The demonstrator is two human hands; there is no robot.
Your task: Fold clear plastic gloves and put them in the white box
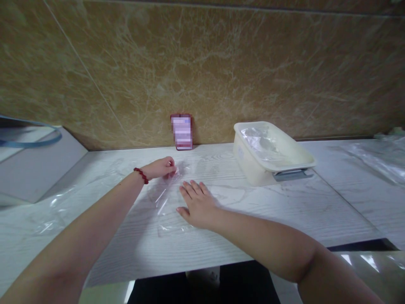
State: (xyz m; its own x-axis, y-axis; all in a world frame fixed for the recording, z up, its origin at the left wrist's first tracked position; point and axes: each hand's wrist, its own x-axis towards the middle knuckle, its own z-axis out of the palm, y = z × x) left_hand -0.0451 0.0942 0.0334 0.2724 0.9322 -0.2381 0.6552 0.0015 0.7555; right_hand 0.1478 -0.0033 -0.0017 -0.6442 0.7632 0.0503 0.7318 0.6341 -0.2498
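A clear plastic bag (163,200) lies flat on the white wood-grain table (152,253). My left hand (163,167), with a red bead bracelet (141,175) at the wrist, pinches the bag's far edge between thumb and fingers. Palm down, my right hand (198,205) rests on the bag's right part with its fingers spread. The hand covers some of the bag, and the outline there is hard to make out.
A cream plastic bin (249,164) with clear plastic inside stands to the right. A phone (182,133) leans against the marbled wall. More clear plastic (63,207) lies at left, near a white box (41,169) with a blue strap. Further plastic bags (379,156) lie far right.
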